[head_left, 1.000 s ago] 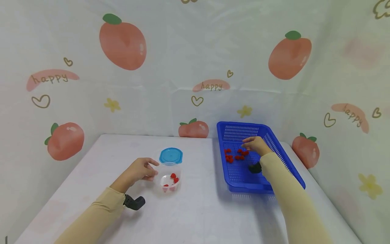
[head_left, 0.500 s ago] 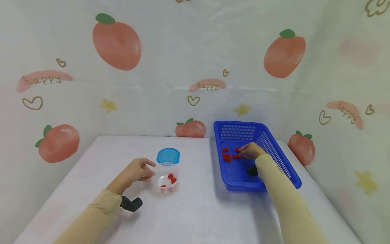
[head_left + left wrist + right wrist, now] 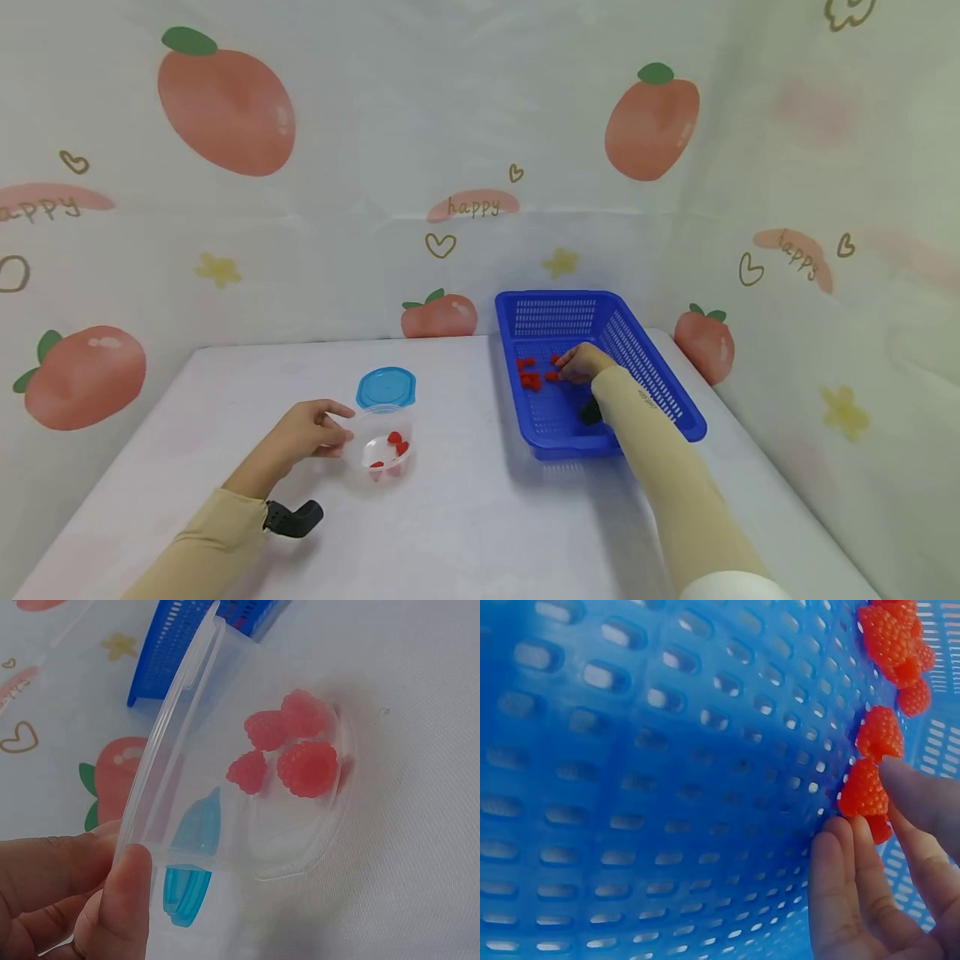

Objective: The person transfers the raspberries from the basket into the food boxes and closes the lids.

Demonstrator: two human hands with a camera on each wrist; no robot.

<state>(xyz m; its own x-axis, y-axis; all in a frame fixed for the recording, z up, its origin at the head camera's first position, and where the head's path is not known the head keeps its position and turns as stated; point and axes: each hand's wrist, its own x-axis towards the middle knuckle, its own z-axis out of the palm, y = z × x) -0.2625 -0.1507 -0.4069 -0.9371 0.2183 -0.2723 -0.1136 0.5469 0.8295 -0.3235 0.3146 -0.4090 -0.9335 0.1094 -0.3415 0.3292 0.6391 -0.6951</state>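
My left hand (image 3: 306, 432) pinches the rim of a clear plastic container (image 3: 225, 832), thumb on one side and fingers on the other. Several red raspberries (image 3: 307, 769) lie inside it. Over in the blue basket (image 3: 551, 429), my right hand (image 3: 587, 363) reaches down among more raspberries. The right wrist view shows thumb and fingertips around one raspberry (image 3: 865, 789), on the basket floor; a smaller bit of red shows just under it. Another raspberry (image 3: 880, 733) touches it from above, and a cluster (image 3: 891, 637) sits farther off.
A blue lid (image 3: 386, 387) lies on the white table (image 3: 450, 517) right behind the container. The basket's raised, slotted walls surround the right hand. A printed curtain (image 3: 360, 167) stands behind and beside the table.
My right hand has lowered and moved left in the basket onto the raspberries. My left hand stays at the container. The whole head view has shifted toward the right.
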